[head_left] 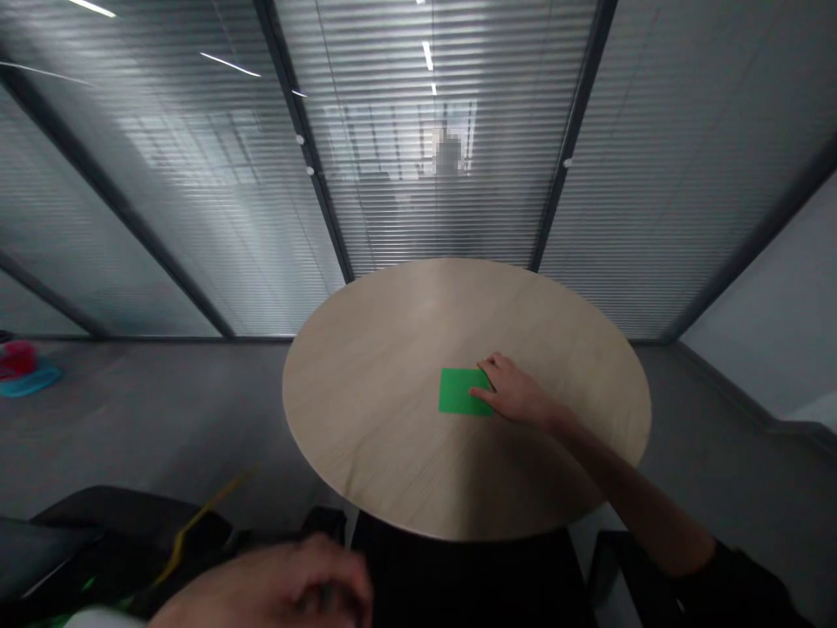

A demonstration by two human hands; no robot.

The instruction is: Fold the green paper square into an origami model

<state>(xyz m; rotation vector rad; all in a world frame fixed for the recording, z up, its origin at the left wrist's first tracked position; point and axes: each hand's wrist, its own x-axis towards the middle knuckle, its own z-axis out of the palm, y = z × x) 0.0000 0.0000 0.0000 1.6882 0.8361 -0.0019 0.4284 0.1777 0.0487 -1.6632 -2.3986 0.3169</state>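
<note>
A flat green sheet of paper [461, 390] lies near the middle of a round wooden table [366, 349]. My right hand [513, 392] reaches in from the right and rests over the paper's right side. Its thumb and fingers are apart, the thumb on the sheet and the fingertips by its upper right corner. My left hand [281, 580] is low at the bottom edge of the view, off the table, its fingers bent and blurred. Whether anything is inside it cannot be made out.
Glass panels with blinds [451, 218] stand behind the table. A dark bag-like thing [118, 510] with a yellow strap [189, 528] is at lower left. Red and blue items [26, 366] lie on the floor at far left. A blurred figure shows beyond the glass.
</note>
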